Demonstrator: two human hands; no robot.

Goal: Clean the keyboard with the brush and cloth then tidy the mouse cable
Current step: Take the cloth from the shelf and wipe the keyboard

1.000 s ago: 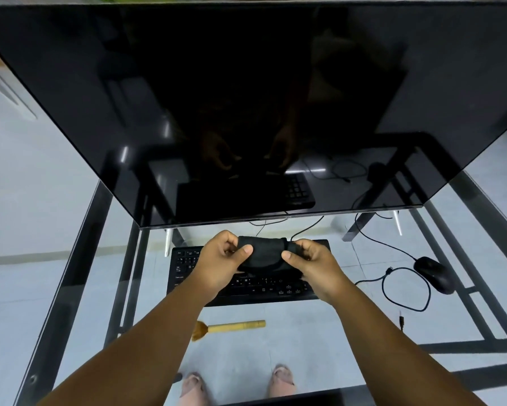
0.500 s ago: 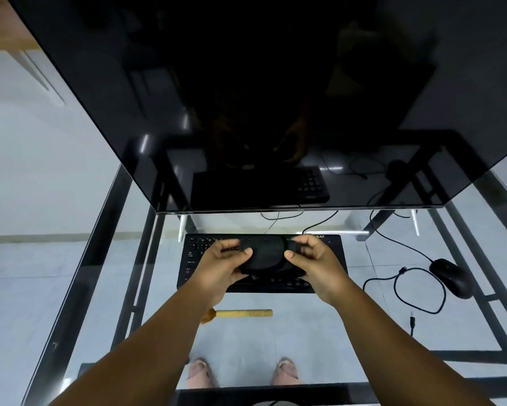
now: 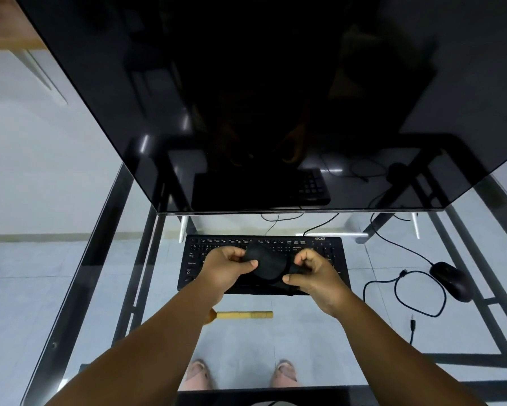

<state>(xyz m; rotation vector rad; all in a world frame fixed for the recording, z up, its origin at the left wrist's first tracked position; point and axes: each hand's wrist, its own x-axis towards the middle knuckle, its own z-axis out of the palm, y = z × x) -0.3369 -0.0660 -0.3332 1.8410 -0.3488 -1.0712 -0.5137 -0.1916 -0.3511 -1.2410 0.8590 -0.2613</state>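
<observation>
A black keyboard [image 3: 332, 253] lies on the glass desk below the monitor. Both hands hold a black cloth [image 3: 268, 265] just above its middle. My left hand [image 3: 227, 269] pinches the cloth's left end. My right hand [image 3: 312, 272] grips its right end with curled fingers. A brush with a wooden handle [image 3: 246, 315] lies on the glass nearer to me, its head partly hidden by my left forearm. The black mouse [image 3: 451, 281] sits to the right, its cable [image 3: 398, 291] looped loosely beside it.
A large dark monitor [image 3: 261, 98] overhangs the far half of the glass desk [image 3: 164, 332]. A loose plug end [image 3: 412, 323] lies at the right. Black frame bars show under the glass, and my feet show on the floor below.
The hands have come down with the cloth from in front of the monitor's lower edge to just above the keyboard's middle. The view has tilted down.
</observation>
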